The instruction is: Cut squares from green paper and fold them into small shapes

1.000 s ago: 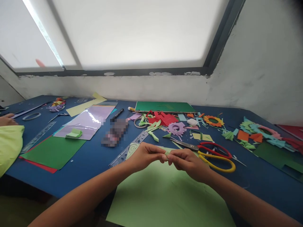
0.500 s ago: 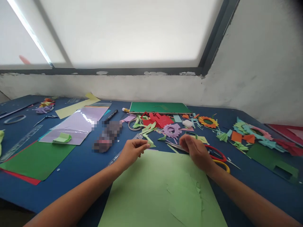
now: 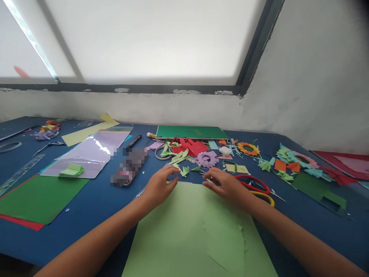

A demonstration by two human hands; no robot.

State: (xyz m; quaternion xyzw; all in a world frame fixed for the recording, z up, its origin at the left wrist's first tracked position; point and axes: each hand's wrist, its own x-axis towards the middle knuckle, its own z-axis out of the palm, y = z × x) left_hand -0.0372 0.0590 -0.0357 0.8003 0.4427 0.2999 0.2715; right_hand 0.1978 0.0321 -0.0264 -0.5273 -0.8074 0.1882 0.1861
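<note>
A large light green sheet of paper [image 3: 184, 231] lies in front of me, with creases and a loose flap on its right half. My left hand [image 3: 161, 184] is over its far left edge, thumb and fingers apart and holding nothing. A small green paper scrap [image 3: 185, 171] rests just beyond those fingertips. Across from it, my right hand [image 3: 225, 186] is above the far right edge, its fingers spread and empty. Scissors with red and yellow handles [image 3: 256, 184] lie beside and partly behind the right hand, their blades mostly hidden.
Beyond the sheet are a purple paper ring [image 3: 207, 158], red paper pieces [image 3: 193, 147] and a green board [image 3: 191, 132]. A plastic-covered lilac pack [image 3: 86, 154] and a green sheet [image 3: 46, 196] lie left. Layered paper rings [image 3: 302, 159] lie right.
My left thumb and fingers have parted from a pinch, and a green scrap lies beyond them. My right hand has shifted left and its fingers have spread. The view has turned slightly right.
</note>
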